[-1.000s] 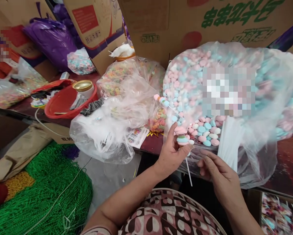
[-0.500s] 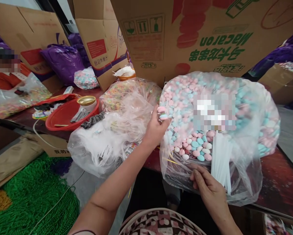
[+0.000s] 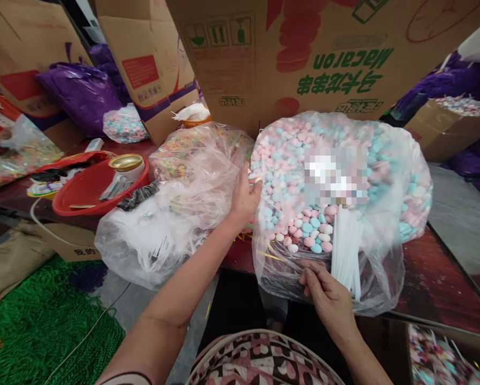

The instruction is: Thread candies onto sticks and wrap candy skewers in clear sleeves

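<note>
My left hand (image 3: 245,197) reaches forward into the gap between two clear bags. Its fingers are pinched on a stick of pink and blue candies (image 3: 253,176), which is mostly hidden. A big clear bag (image 3: 384,160) full of pink, blue and white candies stands on the dark red table (image 3: 436,283). A bundle of white sticks (image 3: 345,250) leans in the bag's open front. My right hand (image 3: 328,298) rests against the bag's lower front, right beside the ends of the sticks. Its fingers are bent and held together, and what they grip is hidden.
A crumpled clear bag (image 3: 163,230) and a bag of multicoloured candy (image 3: 192,149) lie left of my left hand. A red basin (image 3: 83,190) holds a gold-lidded tin. Cardboard boxes (image 3: 304,59) wall the back. Green netting (image 3: 43,321) covers the floor at left.
My left hand carried the candy stick up and left, from the big bag's front into the gap between the bags. My right hand moved onto the bag's lower front by the sticks.
</note>
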A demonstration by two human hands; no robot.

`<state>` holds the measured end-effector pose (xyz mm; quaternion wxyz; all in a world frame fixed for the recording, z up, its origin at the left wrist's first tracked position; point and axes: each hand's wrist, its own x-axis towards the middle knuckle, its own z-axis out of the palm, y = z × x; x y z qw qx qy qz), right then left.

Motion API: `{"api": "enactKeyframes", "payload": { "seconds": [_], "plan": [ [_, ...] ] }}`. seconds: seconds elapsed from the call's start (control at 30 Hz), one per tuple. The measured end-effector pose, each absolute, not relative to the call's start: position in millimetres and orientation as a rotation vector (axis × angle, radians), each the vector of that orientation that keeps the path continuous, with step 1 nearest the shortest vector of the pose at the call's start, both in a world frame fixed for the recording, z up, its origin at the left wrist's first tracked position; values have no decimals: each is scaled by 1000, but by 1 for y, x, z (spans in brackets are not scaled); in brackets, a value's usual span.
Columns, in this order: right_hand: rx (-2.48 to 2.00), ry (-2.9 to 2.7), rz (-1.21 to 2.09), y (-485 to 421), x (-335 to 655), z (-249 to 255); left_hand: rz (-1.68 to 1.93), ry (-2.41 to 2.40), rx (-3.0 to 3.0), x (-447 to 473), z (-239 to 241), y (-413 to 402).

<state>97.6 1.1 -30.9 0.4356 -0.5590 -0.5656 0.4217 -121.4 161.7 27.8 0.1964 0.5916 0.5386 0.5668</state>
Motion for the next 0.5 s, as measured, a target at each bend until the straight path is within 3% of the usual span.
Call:
{"api": "enactKeyframes", "payload": {
  "seconds": [0.13,0.27,0.5],
  "plan": [
    [-1404,-1293,1125,2,109,-18,1513,1414,1722,-105,41,104],
    [-1637,-1168,744,17,145,-10,1409,1228,1829,-75,39,53],
    [-2098,-1580,366,51,164,-2,1144,1147,1753,-30,-6,29]
  ]
}}
